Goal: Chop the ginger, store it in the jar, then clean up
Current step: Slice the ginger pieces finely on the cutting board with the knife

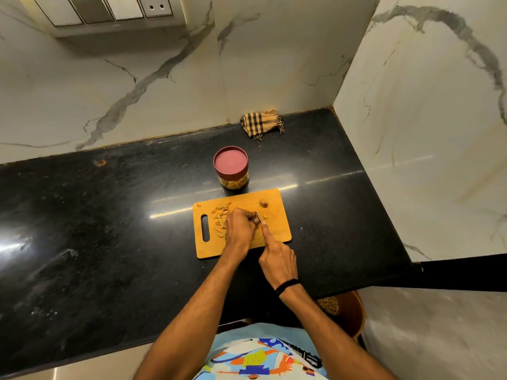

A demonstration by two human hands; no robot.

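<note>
1. My cutting board (277, 218) is plain, warm orange-tan wood
2. The ginger (220, 215) sliced on it is pale tan; the uncut knob (263, 202) is a darker brown
3. The knife (258, 216) shows only a sliver of silvery blade
4. The jar (233, 182) is clear with yellow-orange inside; its lid (231, 161) is dusty maroon with a darker rim
5. The countertop (109, 229) is black stone with fine pale flecks
6. The walls (137, 86) are off-white marble with grey veins and faint rusty streaks
7. The cloth (259, 122) is checked tan and black
8. My wristband (286, 286) is black
9. My shirt (260, 357) is light blue, printed with orange, yellow, blue and white shapes
10. The switch plate (109, 9) is silver-grey
</note>
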